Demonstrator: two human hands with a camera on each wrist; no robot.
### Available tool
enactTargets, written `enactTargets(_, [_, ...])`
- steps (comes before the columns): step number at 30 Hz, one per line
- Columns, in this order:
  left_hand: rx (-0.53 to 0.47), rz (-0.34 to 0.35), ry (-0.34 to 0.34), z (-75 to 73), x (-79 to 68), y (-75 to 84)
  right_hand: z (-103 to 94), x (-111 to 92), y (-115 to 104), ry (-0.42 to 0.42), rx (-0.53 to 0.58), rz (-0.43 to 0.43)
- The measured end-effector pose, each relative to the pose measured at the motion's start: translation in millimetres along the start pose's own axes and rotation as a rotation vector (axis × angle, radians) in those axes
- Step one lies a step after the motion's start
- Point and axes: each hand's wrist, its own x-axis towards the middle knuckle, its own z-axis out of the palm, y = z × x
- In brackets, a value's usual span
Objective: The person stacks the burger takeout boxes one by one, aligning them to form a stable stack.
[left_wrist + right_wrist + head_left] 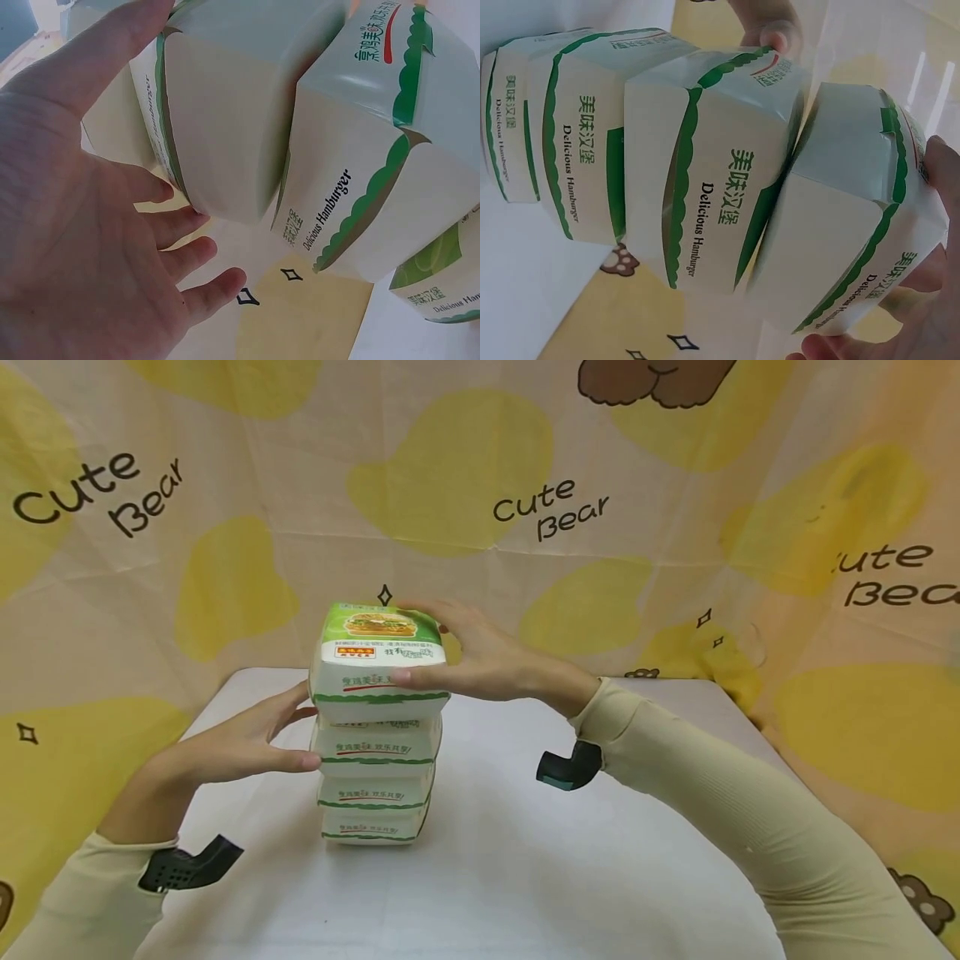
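Observation:
Several white-and-green hamburger boxes stand in one upright stack. The top box (360,672) bears a burger picture and sits slightly askew over the second box (375,750). My right hand (487,652) grips the top box from the right, thumb on its front and fingers at the back. To the left of the stack is my left hand (232,743), its thumb at the second box's front corner and its fingers spread by the left side. In the left wrist view the palm (90,240) is open, with fingertips overlapping a box edge.
A white table (555,860) carries the stack near its left half. Behind hangs a yellow patterned cloth (450,468) with "Cute Bear" lettering. Black wrist-worn devices sit on the left sleeve (97,893) and right sleeve (712,802).

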Motion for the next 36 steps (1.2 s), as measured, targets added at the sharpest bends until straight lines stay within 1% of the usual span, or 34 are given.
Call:
enactTargets(7, [-0.004,-0.030,-0.003,-0.8,-1.3,2.3,0.4,-2.4,1.2,0.000,-0.022,0.038])
enactTargets(11, [-0.018,-0.030,-0.008,-1.2,-1.3,3.1,-0.6,-2.8,2.2,-0.003,-0.024,0.018])
enactTargets(15, [-0.008,-0.025,-0.007,-0.9,-0.9,3.4,-0.8,-2.6,2.6,-0.008,-0.022,0.004])
enactTargets(22, [-0.014,0.021,-0.006,-1.4,0.7,-0.2,-1.2,-2.1,4.1,-0.004,-0.004,0.002])
enactTargets(30, [-0.036,0.071,-0.016,-3.2,1.5,-4.9,-2.0,-0.1,6.5,-0.003,0.029,-0.034])
enactTargets(36, [-0.035,0.075,-0.016,-3.2,0.7,-6.2,-2.7,-1.2,6.4,-0.003,0.042,-0.011])
